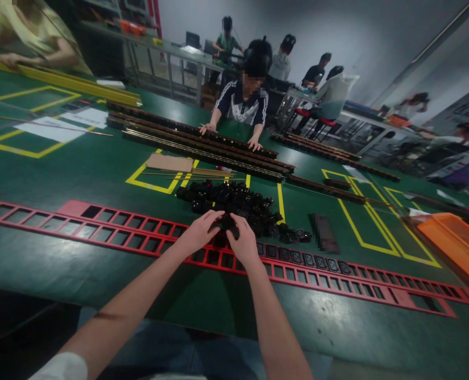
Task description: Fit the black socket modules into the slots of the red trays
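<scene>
My left hand point(202, 230) and my right hand point(242, 238) meet over a long red frame point(139, 227) with rows of square openings. Their curled fingers hold a small black socket module point(227, 224) between them, partly hidden by the fingers. Just beyond lies a heap of loose black modules point(234, 199). To the right of my right hand, several black socket modules point(308, 259) sit side by side in the frame's openings. Other openings, to the left and far right, show the green table through them.
Long dark rails point(202, 153) lie across the green table point(99, 274), with another person's hands on them. Cardboard point(169, 162) and thin sticks lie behind the heap. An orange bin point(456, 245) stands at right, a dark flat object point(324, 232) nearer. Another person handles a yellow rail point(79, 84).
</scene>
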A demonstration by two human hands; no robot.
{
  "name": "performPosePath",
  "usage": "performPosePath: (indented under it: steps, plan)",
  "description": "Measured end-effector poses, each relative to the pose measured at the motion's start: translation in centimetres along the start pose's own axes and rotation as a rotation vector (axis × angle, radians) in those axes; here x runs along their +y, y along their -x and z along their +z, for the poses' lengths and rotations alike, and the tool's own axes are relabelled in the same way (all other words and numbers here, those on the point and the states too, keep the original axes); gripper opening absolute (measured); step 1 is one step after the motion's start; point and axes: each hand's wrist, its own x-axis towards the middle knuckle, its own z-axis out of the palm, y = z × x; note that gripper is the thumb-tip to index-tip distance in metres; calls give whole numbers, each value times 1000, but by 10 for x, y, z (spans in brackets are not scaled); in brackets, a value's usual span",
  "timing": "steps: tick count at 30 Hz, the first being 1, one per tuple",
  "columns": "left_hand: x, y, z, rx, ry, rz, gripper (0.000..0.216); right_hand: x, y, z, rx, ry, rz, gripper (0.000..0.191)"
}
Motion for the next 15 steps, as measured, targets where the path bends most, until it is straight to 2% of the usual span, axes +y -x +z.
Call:
performPosePath:
  steps: [5, 10, 12, 15]
  plan:
    - [-3, 2, 0, 79, 77, 78, 55, 0, 2, -3, 54, -112, -103, 38]
    - [-1, 2, 0, 4, 5, 76, 65, -2, 4, -5, 38, -193, -143, 38]
    - [0, 2, 1, -1, -46, 32, 60, -4, 4, -7, 62, -206, -135, 33]
    - [-1, 2, 2, 43, -77, -32, 42, -5, 4, -9, 88, -190, -124, 18]
